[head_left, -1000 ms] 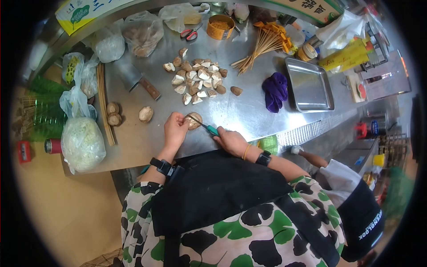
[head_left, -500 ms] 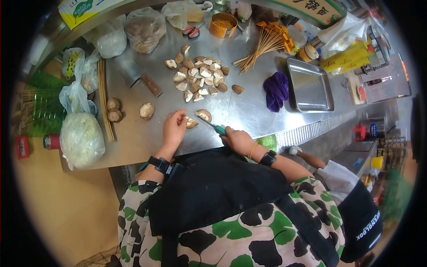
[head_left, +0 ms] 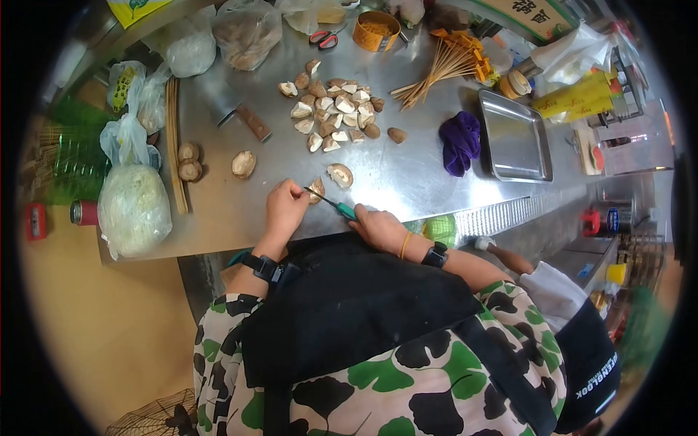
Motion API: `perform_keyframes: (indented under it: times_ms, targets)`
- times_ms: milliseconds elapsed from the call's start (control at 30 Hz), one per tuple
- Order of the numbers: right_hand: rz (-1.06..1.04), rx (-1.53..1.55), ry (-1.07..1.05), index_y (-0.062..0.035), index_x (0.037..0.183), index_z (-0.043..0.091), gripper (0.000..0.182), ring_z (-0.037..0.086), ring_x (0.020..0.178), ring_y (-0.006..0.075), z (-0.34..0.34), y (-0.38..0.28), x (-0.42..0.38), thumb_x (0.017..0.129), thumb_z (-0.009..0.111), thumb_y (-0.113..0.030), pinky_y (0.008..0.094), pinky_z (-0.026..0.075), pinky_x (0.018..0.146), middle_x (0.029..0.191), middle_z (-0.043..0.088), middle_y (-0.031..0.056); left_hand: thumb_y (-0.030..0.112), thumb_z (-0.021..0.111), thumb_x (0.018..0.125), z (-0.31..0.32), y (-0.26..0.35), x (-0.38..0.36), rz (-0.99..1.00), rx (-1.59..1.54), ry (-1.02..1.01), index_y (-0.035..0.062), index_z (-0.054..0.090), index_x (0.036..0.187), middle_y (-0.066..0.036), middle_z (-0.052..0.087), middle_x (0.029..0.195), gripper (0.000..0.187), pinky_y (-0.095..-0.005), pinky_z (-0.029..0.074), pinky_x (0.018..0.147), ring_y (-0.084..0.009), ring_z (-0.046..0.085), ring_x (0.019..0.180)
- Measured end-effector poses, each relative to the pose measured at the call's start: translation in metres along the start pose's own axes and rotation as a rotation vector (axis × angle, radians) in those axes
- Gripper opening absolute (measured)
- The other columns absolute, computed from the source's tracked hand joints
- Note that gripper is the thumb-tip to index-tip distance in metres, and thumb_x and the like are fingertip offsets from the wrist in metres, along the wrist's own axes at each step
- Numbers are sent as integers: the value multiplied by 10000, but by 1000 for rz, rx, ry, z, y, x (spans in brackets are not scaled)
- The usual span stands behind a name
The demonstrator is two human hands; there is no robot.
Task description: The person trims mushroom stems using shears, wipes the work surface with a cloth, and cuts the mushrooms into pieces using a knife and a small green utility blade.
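Observation:
My right hand [head_left: 379, 229] is wrapped round the green handle of a small knife [head_left: 346, 211], whose dark blade points up and left. The blade tip reaches the fingertips of my left hand [head_left: 286, 207], which are pinched together beside a mushroom piece [head_left: 315, 191] on the steel table. Whether they grip anything is too small to tell. Another mushroom piece [head_left: 340, 175], cut side showing, lies just right of it. Beyond is a pile of cut mushrooms [head_left: 338, 112]. A whole mushroom [head_left: 244, 164] lies to the left.
A cleaver [head_left: 252, 122], wooden sticks [head_left: 172, 145] and bagged food [head_left: 134, 211] lie left. Scissors [head_left: 324, 40] and a round tub [head_left: 376, 31] are at the back. Right are skewers [head_left: 436, 73], a purple cloth [head_left: 459, 143], a metal tray [head_left: 516, 138] and a co-worker [head_left: 560, 298].
The knife tip has moved left to my left fingertips, away from the right mushroom piece. My right hand has shifted slightly left. The whole view has shifted a little.

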State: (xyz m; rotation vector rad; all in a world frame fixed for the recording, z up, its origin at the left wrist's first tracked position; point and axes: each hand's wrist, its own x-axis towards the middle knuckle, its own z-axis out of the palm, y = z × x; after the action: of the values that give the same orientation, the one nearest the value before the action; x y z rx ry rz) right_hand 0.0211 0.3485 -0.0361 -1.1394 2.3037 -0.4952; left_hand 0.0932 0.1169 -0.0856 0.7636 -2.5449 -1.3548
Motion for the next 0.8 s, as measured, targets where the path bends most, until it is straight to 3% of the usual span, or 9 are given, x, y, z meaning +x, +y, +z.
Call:
perform_keyframes:
  times_ms: [367, 567, 667, 767, 800]
  targets:
    - [17, -55, -20, 6, 995, 465, 261, 647, 730, 441, 0, -2, 4, 981, 514, -250, 522, 503, 666, 734, 653, 233, 121, 730, 778, 1, 3, -3, 14, -4, 36, -4, 589, 780, -120, 640, 726, 188, -347, 495, 627, -230, 625, 658]
    - [92, -33, -92, -4, 1032, 481, 266, 648, 785, 444, -1, 1, 2, 972, 527, -259, 528, 503, 695, 782, 657, 248, 106, 723, 784, 4, -2, 1, 39, -4, 24, 2, 594, 801, -103, 634, 703, 166, -328, 498, 620, -189, 633, 651]
    - [96, -28, -105, -11, 1044, 483, 279, 647, 797, 444, -4, 10, -6, 971, 534, -276, 533, 501, 706, 791, 656, 249, 63, 710, 757, 0, -12, 12, -28, -159, 101, 5, 602, 801, -144, 617, 718, 130, -374, 504, 607, -278, 628, 638]
    - [84, -13, -117, -14, 1032, 476, 286, 639, 772, 447, -14, 18, -20, 974, 532, -288, 536, 493, 691, 769, 648, 244, 66, 714, 765, -16, -4, 25, -18, -167, 121, 25, 620, 841, -118, 635, 775, 127, -393, 502, 675, -281, 625, 741]
    - [80, -4, -123, -14, 1025, 473, 288, 636, 758, 448, -18, 19, -24, 975, 531, -292, 537, 489, 682, 757, 644, 242, 93, 722, 771, -20, 7, 26, 124, -33, 180, 38, 625, 849, -106, 640, 801, 136, -397, 491, 710, -281, 613, 785]
